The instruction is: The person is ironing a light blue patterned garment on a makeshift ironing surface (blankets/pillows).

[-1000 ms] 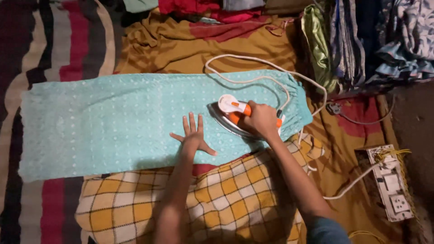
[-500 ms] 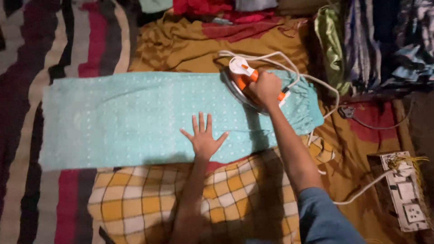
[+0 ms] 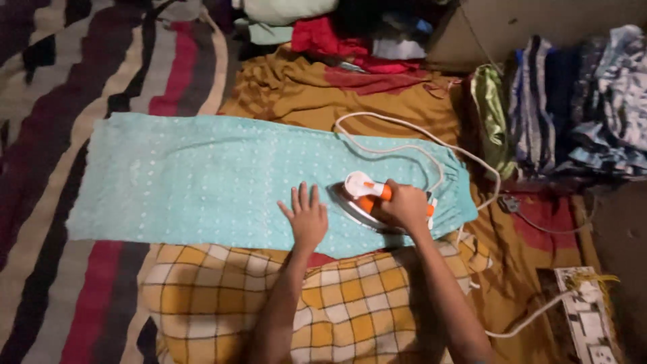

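We press a white-and-orange iron (image 3: 367, 199) over a dotted turquoise cloth (image 3: 202, 182) spread across a mustard sheet (image 3: 296, 94), our right hand (image 3: 404, 205) wrapped around its handle while the left hand (image 3: 307, 217) lies flat, fingers spread, pinning the fabric just beside the soleplate. Half a second earlier the iron stood at the cloth's far edge; it has since slid back toward us, beside the left hand, its cord (image 3: 411, 145) looping behind and a checked yellow blanket (image 3: 337, 303) below.
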